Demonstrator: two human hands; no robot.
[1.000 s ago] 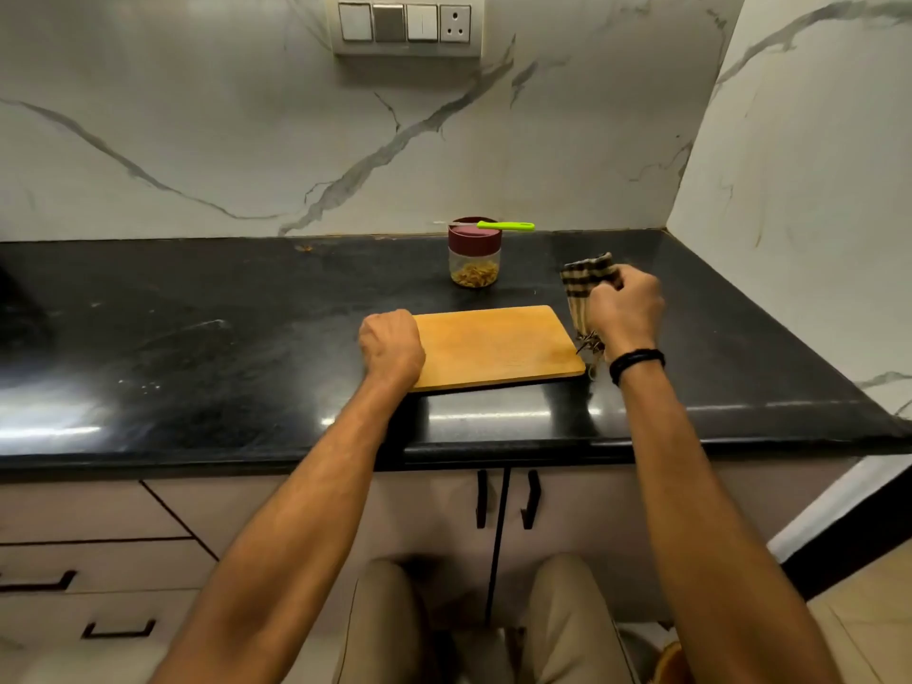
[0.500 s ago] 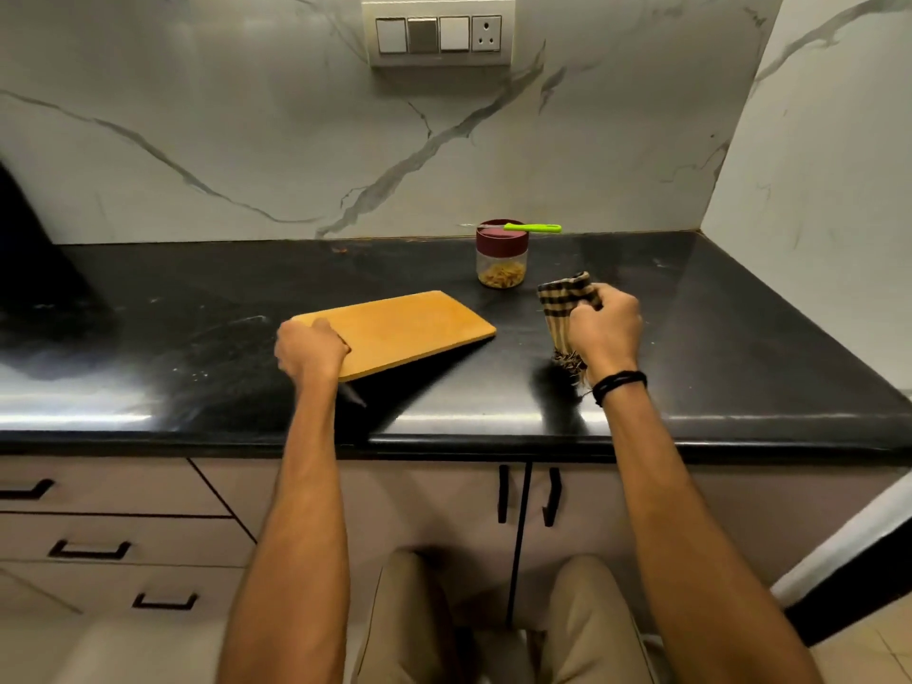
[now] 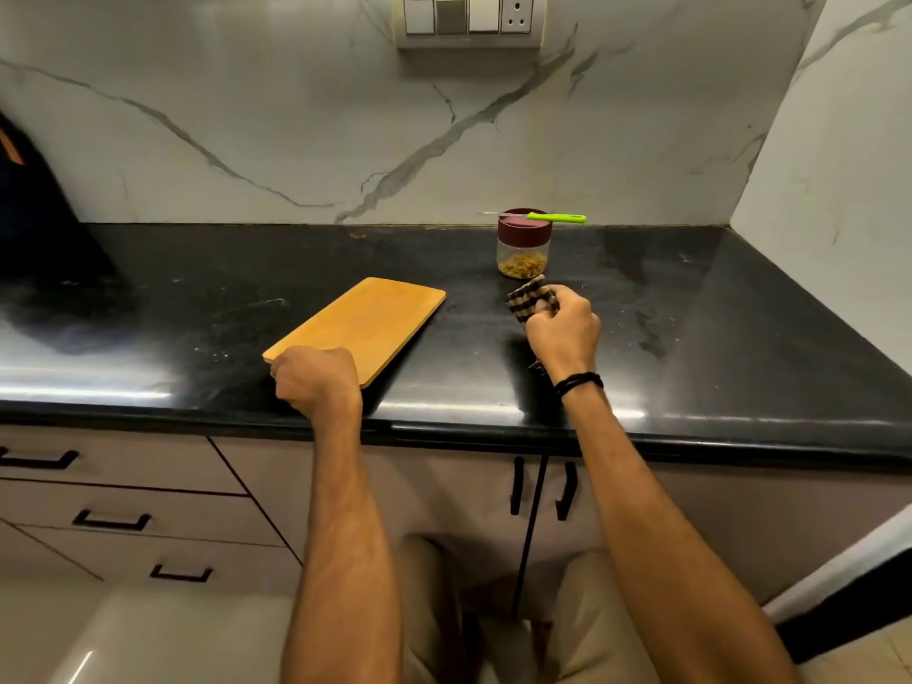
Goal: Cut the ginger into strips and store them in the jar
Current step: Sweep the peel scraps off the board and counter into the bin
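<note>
A clear jar point(image 3: 522, 251) with a maroon lid holds ginger strips at its bottom and stands near the back wall. A green-handled knife point(image 3: 555, 218) lies across the lid. The bare wooden cutting board point(image 3: 362, 324) lies slanted on the black counter. My left hand point(image 3: 316, 380) grips the board's near corner. My right hand point(image 3: 562, 330) grips a checked brown cloth point(image 3: 530, 298) on the counter, just in front of the jar.
The black counter point(image 3: 715, 328) runs to a marble wall at the back and on the right. A dark object point(image 3: 34, 229) stands at the far left. Drawers and cabinet doors with black handles point(image 3: 515, 486) sit below the counter edge.
My left hand has dragged the cutting board leftwards and turned it to a slant. My right hand with the cloth has come down onto the counter where the board lay.
</note>
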